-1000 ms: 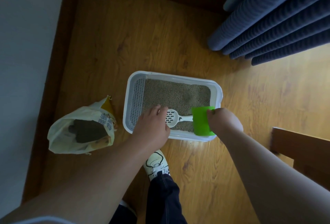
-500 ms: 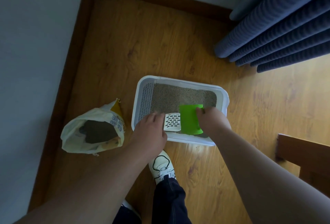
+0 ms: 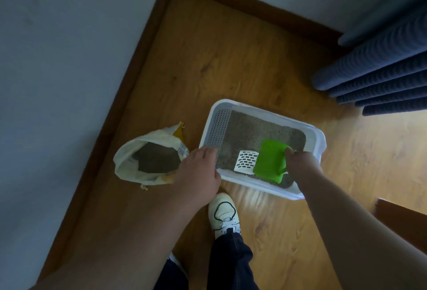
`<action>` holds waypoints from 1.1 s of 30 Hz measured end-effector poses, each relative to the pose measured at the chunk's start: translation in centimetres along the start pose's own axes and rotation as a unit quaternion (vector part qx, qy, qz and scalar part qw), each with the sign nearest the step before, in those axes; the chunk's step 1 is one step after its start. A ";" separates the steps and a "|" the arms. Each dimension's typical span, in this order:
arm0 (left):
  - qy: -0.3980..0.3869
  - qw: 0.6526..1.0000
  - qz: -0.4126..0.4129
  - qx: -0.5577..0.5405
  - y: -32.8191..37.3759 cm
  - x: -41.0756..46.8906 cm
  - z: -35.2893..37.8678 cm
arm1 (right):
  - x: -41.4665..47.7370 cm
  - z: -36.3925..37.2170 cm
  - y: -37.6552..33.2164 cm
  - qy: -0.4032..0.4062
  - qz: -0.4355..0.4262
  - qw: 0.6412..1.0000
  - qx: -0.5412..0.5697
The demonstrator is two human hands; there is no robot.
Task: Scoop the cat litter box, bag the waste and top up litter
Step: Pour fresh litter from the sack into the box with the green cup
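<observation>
A white litter box (image 3: 314, 131) holding grey litter (image 3: 254, 130) sits on the wooden floor. My right hand (image 3: 300, 162) is shut on a green cup (image 3: 270, 161) tilted over the near side of the litter. A white slotted scoop (image 3: 245, 161) lies on the litter just left of the cup, its handle hidden under it. My left hand (image 3: 198, 172) rests on the box's near left corner by the perforated wall, fingers bent; nothing shows in it. An open cream litter bag (image 3: 150, 158) with dark contents stands left of the box.
Grey walls with brown skirting (image 3: 129, 95) close the corner behind and to the left. Blue curtain folds (image 3: 374, 75) hang at the back right. A wooden furniture edge (image 3: 402, 218) juts in at the right. My white shoe (image 3: 224, 214) stands just in front of the box.
The green cup has moved left over the scoop's handle and tipped further. My left hand has slid left off the scoop to the box's corner. The view has shifted.
</observation>
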State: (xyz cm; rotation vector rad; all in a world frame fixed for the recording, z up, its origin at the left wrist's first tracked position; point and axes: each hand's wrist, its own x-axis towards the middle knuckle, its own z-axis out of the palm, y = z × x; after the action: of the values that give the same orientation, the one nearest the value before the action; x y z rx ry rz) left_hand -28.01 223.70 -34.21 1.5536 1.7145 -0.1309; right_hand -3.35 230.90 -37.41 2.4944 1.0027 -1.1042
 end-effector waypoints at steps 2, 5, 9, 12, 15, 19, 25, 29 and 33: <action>0.003 1.000 -0.005 -0.007 -1.0 -0.4 0.0 | -0.9 0.6 -0.6 0.011 -0.006 1.000 0.007; 0.002 1.000 -0.017 -0.015 -2.7 -1.0 0.0 | -2.0 1.5 -1.6 0.037 -0.019 0.999 0.019; 0.007 0.999 -0.024 -0.020 -4.4 -2.4 -0.1 | -2.5 1.7 -2.7 0.029 0.044 0.988 0.142; 0.014 0.999 -0.027 -0.025 -5.1 -3.0 0.0 | -2.7 0.7 -3.1 -0.048 0.149 0.930 0.333; 0.015 0.999 -0.021 -0.025 -5.1 -3.1 0.0 | -2.4 0.2 -2.9 -0.147 0.205 0.871 0.421; 0.012 1.000 -0.011 -0.024 -4.7 -2.5 0.0 | -1.9 1.0 -1.4 -0.206 0.244 0.792 0.521; 0.008 1.000 0.005 -0.019 -4.3 -1.6 -0.1 | -3.2 2.6 -0.5 -0.262 0.248 0.728 0.583; 0.008 1.000 0.006 -0.017 -4.4 -1.3 -0.3 | -5.0 3.7 -1.2 -0.245 0.175 0.773 0.558; 0.011 1.000 -0.009 -0.022 -5.4 -1.9 -0.6 | -7.8 4.7 -3.0 -0.184 0.040 0.891 0.412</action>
State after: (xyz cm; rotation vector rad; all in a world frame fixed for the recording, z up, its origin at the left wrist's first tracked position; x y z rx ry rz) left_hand -33.19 221.21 -34.91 1.5124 1.7369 -0.0847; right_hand -11.77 227.11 -34.80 2.6564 0.3308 -2.2238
